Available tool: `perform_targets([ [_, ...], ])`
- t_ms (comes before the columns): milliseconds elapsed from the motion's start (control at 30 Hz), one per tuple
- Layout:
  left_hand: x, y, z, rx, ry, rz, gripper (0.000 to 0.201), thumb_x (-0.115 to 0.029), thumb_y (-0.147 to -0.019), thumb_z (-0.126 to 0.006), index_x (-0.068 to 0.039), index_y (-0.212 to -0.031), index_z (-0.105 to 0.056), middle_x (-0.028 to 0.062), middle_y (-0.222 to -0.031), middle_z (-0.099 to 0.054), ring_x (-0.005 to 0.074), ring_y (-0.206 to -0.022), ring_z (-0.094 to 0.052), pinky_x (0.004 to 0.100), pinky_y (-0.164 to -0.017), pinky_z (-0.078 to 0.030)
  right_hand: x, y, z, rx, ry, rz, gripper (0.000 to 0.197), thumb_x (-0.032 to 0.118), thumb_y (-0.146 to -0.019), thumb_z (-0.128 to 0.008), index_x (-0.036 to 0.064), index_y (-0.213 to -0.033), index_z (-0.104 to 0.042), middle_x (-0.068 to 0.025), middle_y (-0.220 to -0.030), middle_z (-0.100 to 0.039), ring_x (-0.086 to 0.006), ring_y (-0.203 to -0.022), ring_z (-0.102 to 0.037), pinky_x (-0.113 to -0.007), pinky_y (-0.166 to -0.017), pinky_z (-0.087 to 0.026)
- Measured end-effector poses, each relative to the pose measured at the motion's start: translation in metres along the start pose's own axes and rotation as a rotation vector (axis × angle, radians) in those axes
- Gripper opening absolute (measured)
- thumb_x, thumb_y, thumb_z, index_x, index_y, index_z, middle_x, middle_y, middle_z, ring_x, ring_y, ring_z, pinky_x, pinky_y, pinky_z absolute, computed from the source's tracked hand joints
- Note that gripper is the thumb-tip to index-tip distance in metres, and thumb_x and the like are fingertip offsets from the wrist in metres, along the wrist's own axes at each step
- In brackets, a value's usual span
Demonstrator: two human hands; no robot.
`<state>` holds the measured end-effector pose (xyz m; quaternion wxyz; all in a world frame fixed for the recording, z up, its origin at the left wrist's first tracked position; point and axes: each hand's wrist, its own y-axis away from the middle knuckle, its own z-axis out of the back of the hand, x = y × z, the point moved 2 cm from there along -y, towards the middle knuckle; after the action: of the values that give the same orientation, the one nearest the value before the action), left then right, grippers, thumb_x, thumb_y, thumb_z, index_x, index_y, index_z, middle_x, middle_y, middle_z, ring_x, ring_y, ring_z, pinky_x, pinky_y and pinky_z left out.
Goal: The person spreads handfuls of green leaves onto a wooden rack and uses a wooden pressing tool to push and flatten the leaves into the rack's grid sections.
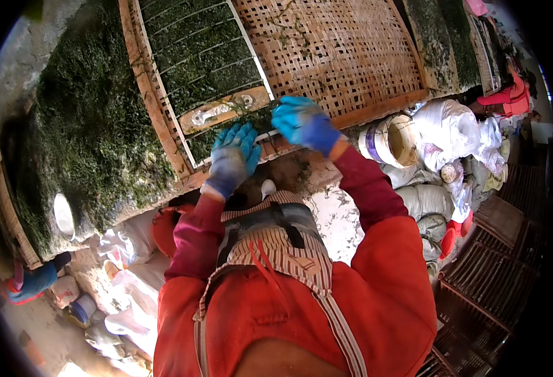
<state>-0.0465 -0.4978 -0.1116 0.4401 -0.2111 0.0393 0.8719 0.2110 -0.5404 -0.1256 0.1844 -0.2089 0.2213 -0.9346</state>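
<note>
Both my hands wear blue gloves. My left hand [233, 157] lies with its fingers spread on the green seaweed-like strands at the near end of a white frame [257, 60]. The frame has thin crossbars and is filled with dark green strands [191, 47]. My right hand [304, 124] is at the frame's near right corner, fingers curled; what they hold, if anything, is hidden. A wooden board with a clear handle [226, 110] rests across the strands inside the frame, just beyond my hands. Under and right of the frame is a woven bamboo mat [345, 56].
A large heap of green strands [94, 125] covers the bench at left, with a white bowl [64, 217] on it. A white bucket [396, 141] and several sacks [427, 201] stand at right. People work at far right [512, 94] and far left [34, 283].
</note>
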Motion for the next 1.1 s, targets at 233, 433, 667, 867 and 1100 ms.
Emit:
perform_targets([
  [233, -0.029, -0.033, -0.007, 0.142, -0.042, -0.007, 0.065, -0.053, -0.1, -0.054, -0.014, -0.153, -0.049, 0.0115, -0.163, -0.043, 0.0336, -0.151, -0.037, 0.0485, -0.127, -0.022, 0.007, -0.023, 0.017, 0.556, 0.163, -0.468, 0.08, 0.014, -0.08, -0.075, 0.0123, -0.154, -0.046, -0.0178, -0.164, -0.03, -0.0345, -0.15, -0.034, -0.046, -0.122, -0.033],
  [433, -0.018, -0.034, -0.028, 0.104, -0.069, -0.03, 0.057, -0.048, -0.096, -0.06, -0.013, -0.141, -0.059, 0.0125, -0.148, -0.055, 0.034, -0.141, -0.047, 0.0516, -0.12, -0.032, 0.05, -0.065, 0.017, 0.394, -0.222, -0.398, 0.033, 0.02, -0.088, -0.074, 0.011, -0.12, -0.073, -0.0171, -0.123, -0.071, -0.0347, -0.107, -0.072, -0.044, -0.092, -0.057],
  [667, 0.024, 0.026, 0.012, -0.234, 0.01, 0.038, 0.037, -0.028, -0.096, -0.065, -0.009, -0.127, -0.068, 0.0127, -0.142, -0.062, 0.0351, -0.133, -0.056, 0.0505, -0.118, -0.038, 0.032, -0.015, 0.005, 0.503, 0.39, 0.057, 0.037, 0.041, -0.103, -0.054, 0.0199, -0.125, -0.075, -0.0048, -0.145, -0.064, -0.03, -0.147, -0.045, -0.054, -0.129, -0.014],
  [867, 0.029, 0.066, 0.031, -0.411, -0.104, 0.225, 0.063, -0.029, -0.091, -0.071, -0.004, -0.147, -0.054, 0.0192, -0.152, -0.052, 0.0418, -0.143, -0.045, 0.0532, -0.121, -0.032, 0.022, -0.04, -0.001, -0.327, -0.278, -0.563, 0.037, 0.029, -0.098, -0.067, 0.0043, -0.126, -0.068, -0.021, -0.136, -0.063, -0.0386, -0.132, -0.057, -0.053, -0.113, -0.045],
  [1100, 0.033, 0.07, 0.016, -0.311, -0.131, 0.264, 0.076, -0.036, -0.089, -0.072, -0.006, -0.154, -0.046, 0.0173, -0.161, -0.041, 0.0406, -0.15, -0.036, 0.0548, -0.124, -0.025, 0.121, -0.04, -0.059, 0.209, 0.06, 0.033, 0.043, 0.022, -0.095, -0.066, 0.0049, -0.134, -0.066, -0.0157, -0.156, -0.05, -0.034, -0.147, -0.044, -0.052, -0.12, -0.038],
])
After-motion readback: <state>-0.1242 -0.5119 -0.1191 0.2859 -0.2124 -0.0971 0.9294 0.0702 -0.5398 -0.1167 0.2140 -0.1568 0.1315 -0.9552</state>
